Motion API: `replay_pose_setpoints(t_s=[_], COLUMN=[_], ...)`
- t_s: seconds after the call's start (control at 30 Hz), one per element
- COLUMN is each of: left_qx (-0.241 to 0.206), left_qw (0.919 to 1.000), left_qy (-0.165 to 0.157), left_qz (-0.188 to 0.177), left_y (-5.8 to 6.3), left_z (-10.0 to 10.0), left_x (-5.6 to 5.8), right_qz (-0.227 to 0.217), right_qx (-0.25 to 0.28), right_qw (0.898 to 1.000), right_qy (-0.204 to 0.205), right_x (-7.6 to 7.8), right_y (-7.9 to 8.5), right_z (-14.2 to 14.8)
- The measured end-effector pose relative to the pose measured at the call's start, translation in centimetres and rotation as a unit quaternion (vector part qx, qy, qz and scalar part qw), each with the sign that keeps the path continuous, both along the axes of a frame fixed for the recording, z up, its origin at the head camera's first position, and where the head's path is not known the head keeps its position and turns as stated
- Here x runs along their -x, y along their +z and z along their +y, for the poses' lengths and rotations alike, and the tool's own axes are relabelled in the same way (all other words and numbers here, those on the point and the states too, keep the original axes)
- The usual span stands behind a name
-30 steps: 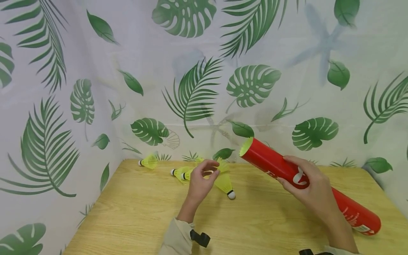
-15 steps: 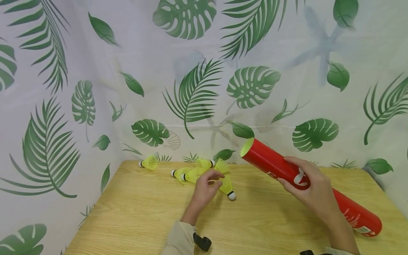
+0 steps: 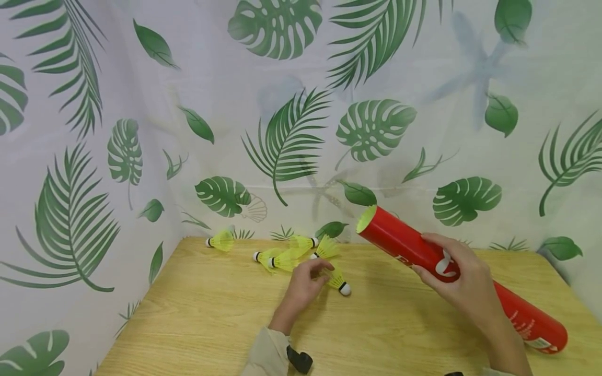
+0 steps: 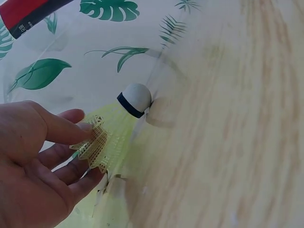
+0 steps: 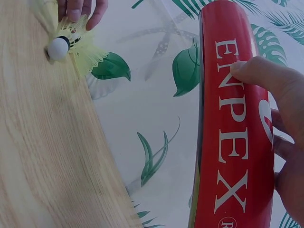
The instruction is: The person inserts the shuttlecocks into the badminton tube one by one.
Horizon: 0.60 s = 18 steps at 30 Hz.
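Note:
My left hand (image 3: pixel 303 286) is at the yellow shuttlecock (image 3: pixel 339 282) nearest the front, which lies on the table with its white cork base toward me. In the left wrist view, my thumb and fingers curl round the open rim of its netted skirt (image 4: pixel 107 142), pinching it. My right hand (image 3: pixel 463 277) grips a long red shuttlecock tube (image 3: pixel 400 237) around its middle. The tube leans with its open end up and to the left, yellow showing inside, and its lower end down at the right. White letters run along the tube (image 5: pixel 232 118) in the right wrist view.
Beside my left hand, another shuttlecock (image 3: pixel 325 247) lies at the back. Several more lie to its left, among them a shuttlecock (image 3: pixel 284 259) and, farthest left, a lone shuttlecock (image 3: pixel 221 241). A leaf-printed cloth (image 3: pixel 301 130) hangs behind the wooden table (image 3: pixel 211 324).
My left hand has moved right and down, from above the shuttlecocks onto the skirt of the front one. My right hand and the tube have stayed nearly still.

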<state>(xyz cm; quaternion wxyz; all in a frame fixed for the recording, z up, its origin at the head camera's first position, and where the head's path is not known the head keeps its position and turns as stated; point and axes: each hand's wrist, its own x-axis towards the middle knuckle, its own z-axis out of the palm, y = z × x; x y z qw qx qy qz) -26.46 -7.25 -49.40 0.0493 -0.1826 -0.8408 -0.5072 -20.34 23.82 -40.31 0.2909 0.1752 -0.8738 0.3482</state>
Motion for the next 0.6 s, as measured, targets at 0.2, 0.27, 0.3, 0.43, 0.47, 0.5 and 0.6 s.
replay_pose_setpoints(t_s=[0.2, 0.27, 0.3, 0.43, 0.47, 0.5, 0.6], left_qx=[-0.002, -0.004, -0.006, -0.012, -0.015, -0.017, -0.027], left_qw=[1.0, 1.0, 1.0, 0.9999, 0.9999, 0.9998, 0.9995], left_qy=[0.004, 0.004, 0.003, 0.005, 0.005, 0.006, 0.005], left_qz=[0.007, 0.008, 0.008, 0.005, 0.004, 0.005, 0.013], left_y=[0.3, 0.6, 0.8, 1.5, 1.7, 1.8, 2.2], left_z=[-0.3, -0.5, -0.5, -0.7, -0.8, -0.9, -1.1], left_x=[0.1, 0.1, 0.1, 0.0, 0.0, 0.0, -0.1], right_qz=[-0.003, -0.002, 0.0, 0.007, 0.007, 0.008, 0.003], right_qx=[-0.001, -0.002, -0.003, -0.006, -0.006, -0.006, -0.005], right_qw=[1.0, 1.0, 1.0, 1.0, 1.0, 1.0, 1.0], right_qy=[-0.002, -0.004, -0.005, -0.005, -0.005, -0.004, -0.005], right_x=[0.0, 0.0, 0.0, 0.1, 0.1, 0.1, 0.0], right_y=[-0.1, -0.1, -0.1, 0.0, 0.0, 0.0, -0.1], right_z=[0.0, 0.1, 0.1, 0.2, 0.2, 0.2, 0.1])
